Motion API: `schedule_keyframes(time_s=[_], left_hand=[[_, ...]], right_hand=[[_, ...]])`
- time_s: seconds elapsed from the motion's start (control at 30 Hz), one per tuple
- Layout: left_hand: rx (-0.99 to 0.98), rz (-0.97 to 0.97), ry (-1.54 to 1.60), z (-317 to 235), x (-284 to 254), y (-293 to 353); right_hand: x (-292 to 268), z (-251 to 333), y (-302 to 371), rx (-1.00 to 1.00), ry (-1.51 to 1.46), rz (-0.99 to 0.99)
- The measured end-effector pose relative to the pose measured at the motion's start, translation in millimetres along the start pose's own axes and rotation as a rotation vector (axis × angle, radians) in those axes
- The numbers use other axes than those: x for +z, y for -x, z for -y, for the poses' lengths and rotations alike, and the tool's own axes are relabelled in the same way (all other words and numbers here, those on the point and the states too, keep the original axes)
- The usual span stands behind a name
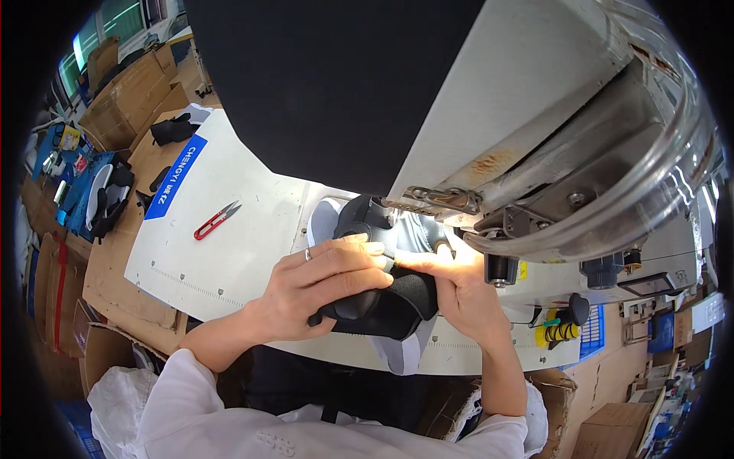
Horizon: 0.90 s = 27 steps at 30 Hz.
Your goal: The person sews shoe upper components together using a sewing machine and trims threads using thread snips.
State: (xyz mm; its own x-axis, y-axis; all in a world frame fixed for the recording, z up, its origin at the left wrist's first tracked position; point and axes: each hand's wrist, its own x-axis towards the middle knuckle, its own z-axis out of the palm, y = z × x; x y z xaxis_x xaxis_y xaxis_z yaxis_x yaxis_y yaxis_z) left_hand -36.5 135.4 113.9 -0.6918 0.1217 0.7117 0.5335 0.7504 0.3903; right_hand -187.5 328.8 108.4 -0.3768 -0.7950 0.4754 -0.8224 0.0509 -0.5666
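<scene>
Under the head of a sewing machine (pixel 535 99) lies a black padded fabric piece (pixel 405 306) with pale grey flaps, one of them hanging over the table's near edge. My left hand (pixel 329 277), a ring on one finger, is closed over a bunched black fold of it. From the other side, my right hand (pixel 465 294) grips the piece near its right edge, index finger stretched left toward my left fingertips and thumb raised. The machine's lit sewing area is just beyond my fingers. The needle cannot be made out clearly.
Red-handled thread snips (pixel 218 220) lie on the white table (pixel 252 180), left of the work. Further left are a blue label strip (pixel 176 177), cardboard boxes (pixel 134 99) and more black padded pieces (pixel 113 195). A yellow-and-black spool (pixel 558 333) stands at the right edge.
</scene>
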Motion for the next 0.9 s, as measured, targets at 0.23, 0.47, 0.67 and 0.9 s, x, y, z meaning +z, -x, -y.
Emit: schedule_keyframes(time_s=[0.23, 0.47, 0.67, 0.9], left_hand=[[-0.028, -0.046, 0.004, 6.6, 0.2, -6.1], [0.014, -0.05, -0.031, 12.6, 0.0, -9.9], [0.044, -0.068, -0.074, 15.7, 3.5, -12.6], [0.063, -0.067, -0.095, 19.7, 0.4, -10.1]], right_hand=[[7.1, -20.3, 5.7, 0.19, 0.03, -0.168], [4.8, -33.8, 6.9, 0.222, 0.347, -0.17], [1.5, -63.3, 18.0, 0.127, 0.563, -0.069], [3.0, -80.3, 15.3, 0.395, 0.587, -0.015]])
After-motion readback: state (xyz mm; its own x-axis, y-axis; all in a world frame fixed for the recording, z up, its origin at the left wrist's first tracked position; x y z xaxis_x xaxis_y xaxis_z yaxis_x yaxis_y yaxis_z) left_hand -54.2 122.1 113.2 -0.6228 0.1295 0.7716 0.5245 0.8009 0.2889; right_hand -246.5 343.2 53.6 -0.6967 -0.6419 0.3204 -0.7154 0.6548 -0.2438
